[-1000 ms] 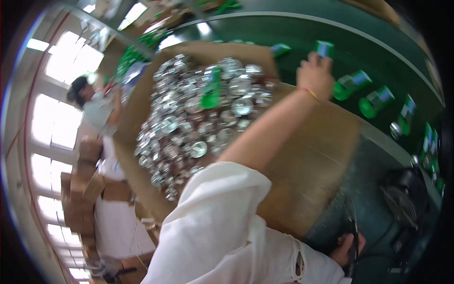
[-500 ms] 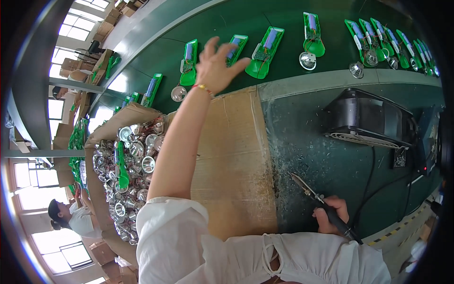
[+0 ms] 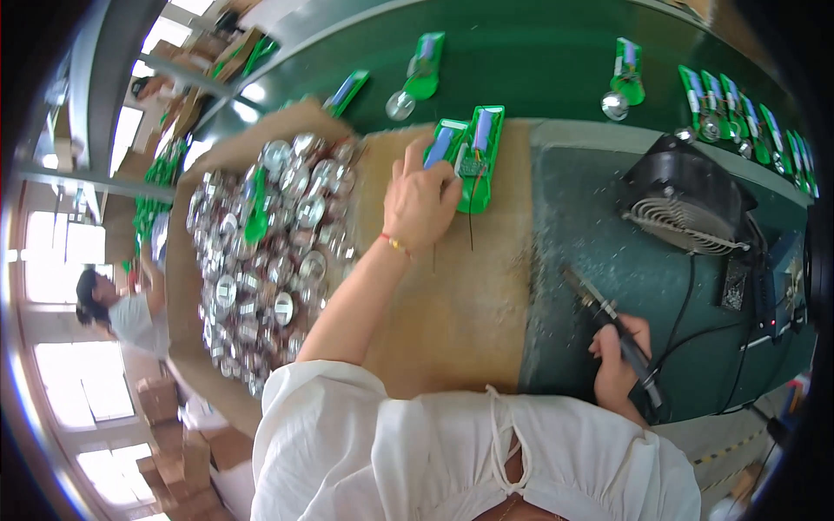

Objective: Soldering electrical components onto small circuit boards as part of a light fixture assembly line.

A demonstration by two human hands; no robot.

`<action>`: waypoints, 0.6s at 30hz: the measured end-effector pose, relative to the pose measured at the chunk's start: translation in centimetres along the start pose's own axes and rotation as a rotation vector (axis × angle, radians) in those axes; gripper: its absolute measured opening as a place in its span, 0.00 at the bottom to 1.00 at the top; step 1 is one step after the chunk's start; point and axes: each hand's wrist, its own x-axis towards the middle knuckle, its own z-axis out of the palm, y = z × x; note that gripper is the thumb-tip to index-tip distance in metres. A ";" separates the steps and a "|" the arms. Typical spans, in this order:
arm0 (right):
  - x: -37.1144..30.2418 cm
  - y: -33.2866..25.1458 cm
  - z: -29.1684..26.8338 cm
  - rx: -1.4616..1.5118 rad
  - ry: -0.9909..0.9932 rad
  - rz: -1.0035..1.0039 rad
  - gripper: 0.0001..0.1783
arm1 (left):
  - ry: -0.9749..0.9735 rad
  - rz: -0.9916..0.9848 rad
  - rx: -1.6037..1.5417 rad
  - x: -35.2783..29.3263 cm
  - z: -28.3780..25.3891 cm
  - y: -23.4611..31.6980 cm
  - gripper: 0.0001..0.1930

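Observation:
My left hand point(image 3: 419, 204) is over the cardboard, its fingers curled onto a green plastic housing point(image 3: 445, 143) with a blue battery cell. Beside that one, touching it, lies a second green housing point(image 3: 483, 156) with a blue cell, a small circuit board and a dark wire hanging from its near end. The fingers partly hide the first housing. At the lower right my right hand point(image 3: 618, 356) is closed round the dark handle of a soldering iron point(image 3: 630, 347). Its metal tip points up and to the left, above the green mat.
Left of the cardboard sheet point(image 3: 460, 330) stands a carton point(image 3: 187, 286) of shiny reflectors with a green piece on top. More green housings point(image 3: 424, 69) with reflectors lie along the far bench. A black fan point(image 3: 686, 195) and cables occupy the right. Another person point(image 3: 130, 304) is at far left.
My left hand has come back from the far bench toward me, bringing two green housings onto the cardboard. The right hand still grips the soldering iron. The whole view has shifted.

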 end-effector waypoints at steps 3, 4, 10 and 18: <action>0.5 -0.1 0.8 -0.032 0.034 -0.064 0.10 | 0.029 -0.086 -0.054 -7.2 -1.1 1.1 0.05; 0.6 0.0 0.9 -0.033 0.041 -0.081 0.10 | 0.032 -0.096 -0.050 -9.2 -0.9 1.6 0.05; 0.7 0.6 0.7 0.019 0.035 -0.210 0.08 | 0.092 -0.104 -0.144 -16.5 -1.0 3.6 0.05; -1.0 0.9 0.1 -0.070 0.044 -0.261 0.09 | 0.360 -0.118 -0.128 -20.0 -4.9 2.7 0.10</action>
